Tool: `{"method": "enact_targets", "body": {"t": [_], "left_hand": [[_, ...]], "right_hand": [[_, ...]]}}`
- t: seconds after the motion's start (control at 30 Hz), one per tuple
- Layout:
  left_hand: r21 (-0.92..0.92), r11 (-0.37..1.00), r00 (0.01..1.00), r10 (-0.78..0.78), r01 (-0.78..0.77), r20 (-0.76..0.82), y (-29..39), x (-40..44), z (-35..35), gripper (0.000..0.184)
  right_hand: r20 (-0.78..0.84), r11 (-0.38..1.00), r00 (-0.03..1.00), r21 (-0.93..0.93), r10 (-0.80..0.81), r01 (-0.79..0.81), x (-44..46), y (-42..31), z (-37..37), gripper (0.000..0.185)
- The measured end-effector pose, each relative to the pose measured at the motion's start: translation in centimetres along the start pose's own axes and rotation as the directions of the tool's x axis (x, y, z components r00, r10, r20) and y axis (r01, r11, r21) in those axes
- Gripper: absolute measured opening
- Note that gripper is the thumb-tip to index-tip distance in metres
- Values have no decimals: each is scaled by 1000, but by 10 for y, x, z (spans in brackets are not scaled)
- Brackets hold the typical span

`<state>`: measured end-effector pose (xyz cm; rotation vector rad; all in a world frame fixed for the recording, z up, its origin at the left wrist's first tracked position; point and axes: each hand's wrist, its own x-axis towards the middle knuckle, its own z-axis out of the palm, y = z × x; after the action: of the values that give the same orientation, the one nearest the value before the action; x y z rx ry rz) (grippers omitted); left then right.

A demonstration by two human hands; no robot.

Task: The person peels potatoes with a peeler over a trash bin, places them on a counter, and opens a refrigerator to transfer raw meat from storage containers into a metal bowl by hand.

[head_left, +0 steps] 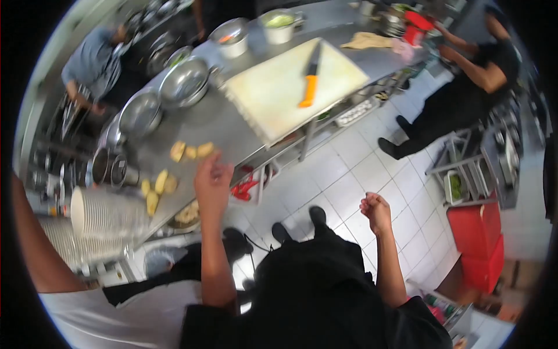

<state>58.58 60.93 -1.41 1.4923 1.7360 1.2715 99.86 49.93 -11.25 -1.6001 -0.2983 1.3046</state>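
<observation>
My left hand (pixel 214 179) is over the near edge of the steel counter (pixel 224 129), holding nothing I can see; its fingers are loosely bent, a little apart and slightly blurred. Just beyond its fingertips lie pale yellow pieces (pixel 190 152) that look like peeled potato, and more such pieces (pixel 159 185) rest to the left. Away from the counter, my right hand (pixel 376 213) hangs above the tiled floor with its fingers curled in, and nothing shows in it. A knife with an orange handle (pixel 308 90) lies on the white cutting board (pixel 264 93), apart from both hands.
Metal bowls (pixel 185 81) and white tubs (pixel 278 28) line the counter's far side. Stacked white containers (pixel 107 212) stand at left. A person in white is close on my left; another person (pixel 474 75) works at right. Red bins (pixel 476 238) stand at lower right.
</observation>
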Motion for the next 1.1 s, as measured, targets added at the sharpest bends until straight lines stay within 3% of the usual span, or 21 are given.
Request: {"method": "enact_targets", "body": {"t": [0.1, 0.27, 0.3, 0.5, 0.7, 0.87, 1.0, 1.1], "left_hand": [[24, 996, 988, 77, -81, 136, 32, -17, 39, 37], [-156, 984, 960, 126, -89, 250, 82, -63, 134, 37], [-183, 982, 945, 106, -50, 310, 100, -75, 157, 37], [-149, 978, 820, 204, -146, 535, 204, -171, 311, 35], [-274, 935, 619, 354, -225, 701, 279, -246, 434, 34], [-305, 904, 412, 411, -299, 814, 338, -294, 517, 34], [-384, 861, 220, 467, -333, 857, 369, -324, 604, 33], [-463, 831, 119, 517, -308, 848, 395, -346, 675, 32]], "right_hand": [[-87, 999, 996, 36, -9, 12, -9, 6, -55, 17], [-167, 995, 985, 79, -45, 59, -6, 17, -148, 16], [-204, 994, 977, 78, -53, 70, -16, 8, -162, 25], [-351, 971, 933, 185, -75, 148, -8, 28, -329, 22], [-568, 907, 821, 315, -56, 279, -25, 24, -474, 21], [-687, 819, 726, 400, -31, 412, -41, 4, -531, 23], [-707, 812, 707, 391, -38, 434, -35, -19, -579, 24], [-797, 811, 604, 351, -4, 468, -23, -20, -637, 25]]}}
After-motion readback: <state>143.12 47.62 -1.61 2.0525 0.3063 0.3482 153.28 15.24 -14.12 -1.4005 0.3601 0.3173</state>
